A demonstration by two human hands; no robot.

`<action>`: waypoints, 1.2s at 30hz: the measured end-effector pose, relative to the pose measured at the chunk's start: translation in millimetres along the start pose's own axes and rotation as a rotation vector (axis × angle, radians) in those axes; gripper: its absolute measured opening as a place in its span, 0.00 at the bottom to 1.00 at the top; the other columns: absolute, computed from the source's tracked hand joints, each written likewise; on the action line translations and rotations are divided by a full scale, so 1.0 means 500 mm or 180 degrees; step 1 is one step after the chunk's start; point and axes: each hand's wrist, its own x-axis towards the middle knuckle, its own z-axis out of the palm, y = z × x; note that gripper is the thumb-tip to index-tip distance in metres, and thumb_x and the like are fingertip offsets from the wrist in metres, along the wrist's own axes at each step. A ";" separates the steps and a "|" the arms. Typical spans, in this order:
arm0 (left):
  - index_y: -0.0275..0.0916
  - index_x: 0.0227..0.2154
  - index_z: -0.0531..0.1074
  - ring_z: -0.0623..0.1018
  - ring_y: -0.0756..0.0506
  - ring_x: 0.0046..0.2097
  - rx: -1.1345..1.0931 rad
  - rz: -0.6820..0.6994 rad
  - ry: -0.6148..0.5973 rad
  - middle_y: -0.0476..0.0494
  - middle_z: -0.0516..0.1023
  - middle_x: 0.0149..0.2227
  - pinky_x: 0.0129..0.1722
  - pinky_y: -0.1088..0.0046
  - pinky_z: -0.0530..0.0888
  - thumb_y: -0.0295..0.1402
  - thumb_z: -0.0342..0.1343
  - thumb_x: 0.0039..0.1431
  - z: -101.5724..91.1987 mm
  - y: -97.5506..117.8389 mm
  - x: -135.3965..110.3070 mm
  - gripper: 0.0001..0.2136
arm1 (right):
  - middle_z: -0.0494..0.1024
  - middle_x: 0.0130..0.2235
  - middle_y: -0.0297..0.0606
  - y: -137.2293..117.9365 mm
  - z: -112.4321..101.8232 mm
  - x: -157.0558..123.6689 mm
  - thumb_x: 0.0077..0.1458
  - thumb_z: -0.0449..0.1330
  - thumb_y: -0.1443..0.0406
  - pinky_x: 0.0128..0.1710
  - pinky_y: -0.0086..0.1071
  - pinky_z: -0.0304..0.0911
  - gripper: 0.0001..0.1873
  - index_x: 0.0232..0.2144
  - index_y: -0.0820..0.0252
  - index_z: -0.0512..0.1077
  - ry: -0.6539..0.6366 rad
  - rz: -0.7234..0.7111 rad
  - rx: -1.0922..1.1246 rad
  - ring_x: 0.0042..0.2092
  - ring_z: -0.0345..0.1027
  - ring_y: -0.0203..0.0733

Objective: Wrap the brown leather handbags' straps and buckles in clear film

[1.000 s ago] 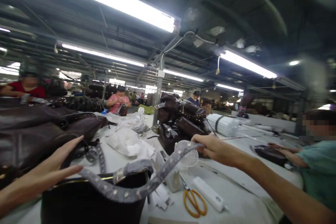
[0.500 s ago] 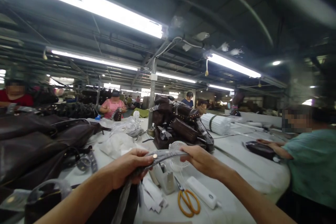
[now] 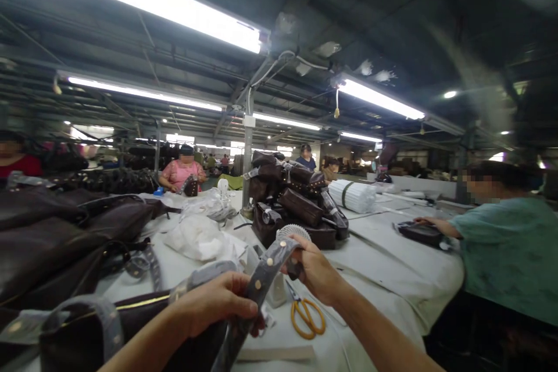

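Observation:
A dark studded bag strap (image 3: 269, 261), wrapped in clear film, runs slantwise between my two hands. My left hand (image 3: 222, 302) is closed on its lower stretch, thumb on top. Higher up and to the right, my right hand (image 3: 314, 267) grips the strap's upper part, where it bends over; a dark end hangs below those fingers. Beneath my left arm lies a dark brown bag (image 3: 143, 317) with a gold zipper and another wrapped strap (image 3: 107, 322). Just below my right hand, orange-handled scissors (image 3: 307, 319) rest on the table.
A small white fan (image 3: 293, 232) stands behind my hands, before a pile of brown bags (image 3: 300, 215). More bags (image 3: 43, 232) cover the left side. White plastic wrapping (image 3: 196, 235) lies mid-table. At right, a co-worker in green (image 3: 501, 244) handles a dark bag (image 3: 421, 233).
The strap has turned from nearly level and edge-on to slanted, with its studded face showing. My left hand has moved lower. The view has shifted somewhat to the right.

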 end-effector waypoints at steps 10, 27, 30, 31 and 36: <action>0.36 0.37 0.74 0.78 0.42 0.36 -0.0579 0.0219 0.0433 0.38 0.75 0.43 0.30 0.70 0.71 0.67 0.57 0.36 -0.032 0.031 -0.020 0.37 | 0.68 0.24 0.31 0.059 0.097 0.012 0.44 0.66 0.49 0.26 0.31 0.56 0.20 0.30 0.57 0.69 -0.0012 -0.0338 0.0294 0.25 0.60 0.36; 0.31 0.27 0.73 0.76 0.46 0.25 -0.1414 0.0424 0.0985 0.40 0.77 0.25 0.26 0.72 0.71 0.52 0.68 0.39 -0.053 -0.032 -0.013 0.25 | 0.76 0.45 0.42 0.108 0.076 -0.014 0.61 0.53 0.57 0.40 0.36 0.69 0.26 0.60 0.51 0.59 0.0236 -0.1327 -0.2161 0.38 0.73 0.43; 0.31 0.28 0.73 0.76 0.47 0.23 -0.1335 0.0291 0.0917 0.39 0.77 0.25 0.20 0.76 0.66 0.51 0.67 0.41 -0.061 -0.044 -0.012 0.25 | 0.77 0.42 0.43 0.120 0.048 -0.022 0.63 0.49 0.66 0.38 0.35 0.71 0.19 0.54 0.50 0.69 0.0033 -0.2493 -0.3669 0.39 0.74 0.45; 0.31 0.29 0.73 0.76 0.47 0.23 -0.1315 0.0285 0.0877 0.39 0.77 0.26 0.19 0.77 0.65 0.50 0.67 0.42 -0.060 -0.048 -0.010 0.24 | 0.78 0.41 0.43 0.122 0.046 -0.023 0.63 0.48 0.69 0.37 0.33 0.71 0.20 0.53 0.50 0.70 -0.0101 -0.2703 -0.3983 0.39 0.75 0.45; 0.33 0.36 0.73 0.77 0.47 0.24 -0.1290 0.0156 0.0729 0.43 0.77 0.27 0.18 0.78 0.66 0.50 0.65 0.46 -0.052 -0.062 0.001 0.24 | 0.74 0.50 0.46 0.134 0.051 -0.020 0.61 0.50 0.73 0.45 0.38 0.72 0.21 0.51 0.49 0.73 0.0212 -0.3389 -0.4623 0.50 0.72 0.48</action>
